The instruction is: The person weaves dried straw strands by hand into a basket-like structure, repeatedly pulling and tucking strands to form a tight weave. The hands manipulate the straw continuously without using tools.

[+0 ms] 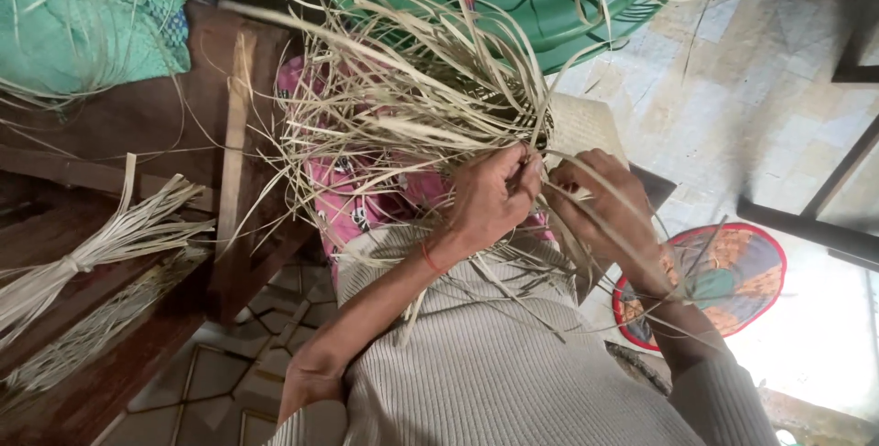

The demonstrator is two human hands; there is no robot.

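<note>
Straw strips (403, 107) pinched by both hands' fingers (526, 171).

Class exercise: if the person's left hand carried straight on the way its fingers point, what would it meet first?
The left hand points at the right hand; it would probably meet those fingers and the pale straw strips pinched between them, though depth is unclear.

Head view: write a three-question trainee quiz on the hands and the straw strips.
1. True or false: both hands work at the same spot on the weave.
2. The tied bundle of strips lies: A) on the wooden bench, B) on the round mat, C) in the green tub.
3. What is worn on the left wrist?

Key
1. True: the left hand and right hand meet on the pale straw strips, fingers pinching strips.
2. A: the tied bundle rests on the wooden bench.
3. A thin orange band.
</note>
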